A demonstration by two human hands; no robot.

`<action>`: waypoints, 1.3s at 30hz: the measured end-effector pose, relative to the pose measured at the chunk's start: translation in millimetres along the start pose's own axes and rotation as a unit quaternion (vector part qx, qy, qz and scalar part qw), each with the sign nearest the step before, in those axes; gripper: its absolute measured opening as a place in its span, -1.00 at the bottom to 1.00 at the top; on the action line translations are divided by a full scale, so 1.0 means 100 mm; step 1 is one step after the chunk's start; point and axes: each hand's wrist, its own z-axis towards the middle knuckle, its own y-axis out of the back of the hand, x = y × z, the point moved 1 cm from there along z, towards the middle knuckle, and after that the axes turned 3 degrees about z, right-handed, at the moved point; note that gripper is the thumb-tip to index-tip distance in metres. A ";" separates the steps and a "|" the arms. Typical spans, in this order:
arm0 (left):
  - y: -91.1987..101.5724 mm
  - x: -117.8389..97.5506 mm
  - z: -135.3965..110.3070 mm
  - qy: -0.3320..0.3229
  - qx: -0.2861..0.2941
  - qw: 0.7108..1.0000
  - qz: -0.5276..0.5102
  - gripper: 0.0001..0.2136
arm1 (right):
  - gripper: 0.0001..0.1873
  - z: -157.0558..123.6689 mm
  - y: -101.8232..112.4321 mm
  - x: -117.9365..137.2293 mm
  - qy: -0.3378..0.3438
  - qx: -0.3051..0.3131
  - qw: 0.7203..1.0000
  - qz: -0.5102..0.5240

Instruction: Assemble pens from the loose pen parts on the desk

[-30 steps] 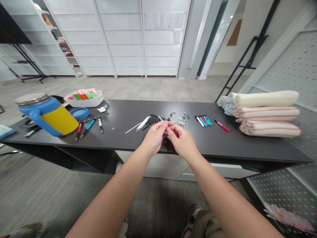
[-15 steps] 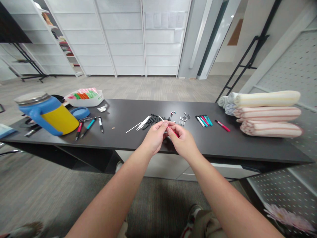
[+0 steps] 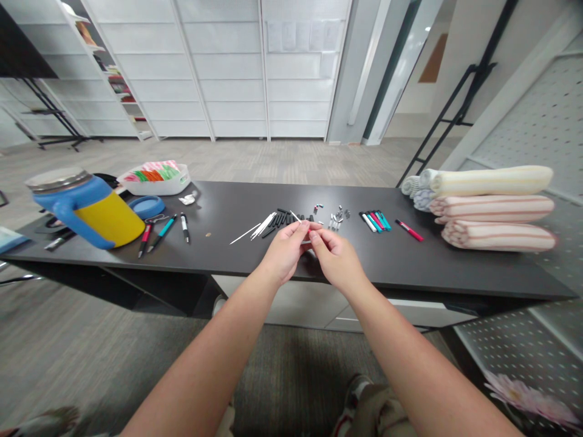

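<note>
My left hand [image 3: 286, 250] and my right hand [image 3: 336, 260] meet over the front of the black table [image 3: 437, 267], fingertips pinched together. The left hand pinches a thin white pen refill [image 3: 295, 216] whose tip sticks up and back. The right hand is closed on a small pen part, mostly hidden by its fingers. Just behind the hands lie white refills [image 3: 260, 226], black pen pieces [image 3: 279, 220] and small metal parts [image 3: 336, 217].
Assembled pens [image 3: 375, 221] and a red pen [image 3: 409, 230] lie to the right. Rolled towels [image 3: 492, 207] are stacked at the far right. A yellow and blue jug [image 3: 86, 209], loose pens [image 3: 163, 232] and a white tray [image 3: 155, 180] stand at the left.
The red pen barrel that showed in my right hand is now hidden by its fingers. The hands have drawn a little closer together; the refill has slid further in.
</note>
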 end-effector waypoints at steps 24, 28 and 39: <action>-0.02 -0.02 -0.01 -0.002 0.002 1.000 0.012 -0.69 | -0.64 0.00 0.00 0.00 0.002 -0.006 1.000 0.002; -0.02 -0.03 -0.02 -0.002 -0.003 1.000 0.014 -0.70 | -0.64 0.00 0.00 0.01 -0.006 -0.008 1.000 0.003; -0.02 -0.02 -0.01 -0.001 -0.003 1.000 0.019 -0.72 | -0.62 -0.01 -0.02 0.01 -0.014 -0.008 1.000 -0.004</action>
